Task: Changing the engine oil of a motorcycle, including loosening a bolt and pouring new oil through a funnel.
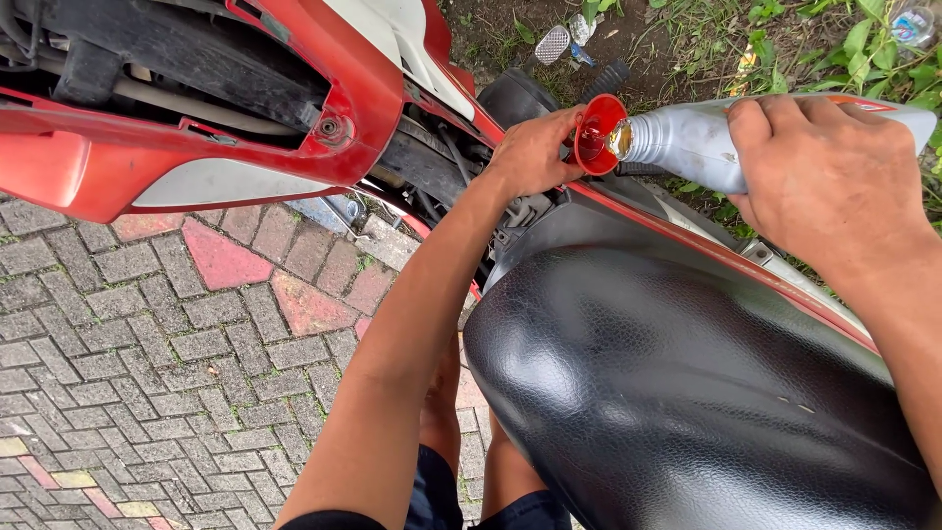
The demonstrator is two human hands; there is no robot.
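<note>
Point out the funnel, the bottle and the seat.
Funnel (597, 134): head view, on the red inner wall of its cone.
Bottle (687, 145): head view, on the grey body beside the neck.
Seat (677, 393): head view, on the middle of the black glossy cover.

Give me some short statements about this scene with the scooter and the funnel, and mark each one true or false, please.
1. The right hand holds a grey bottle tipped toward a red funnel. True.
2. The left hand rests flat on the black seat. False: it holds the funnel, beyond the seat.
3. The bottle's mouth meets the funnel. True.
4. The ground under the scooter is smooth concrete. False: it is paving bricks, grey with some red.
5. Grass and weeds grow behind the scooter. True.
</note>
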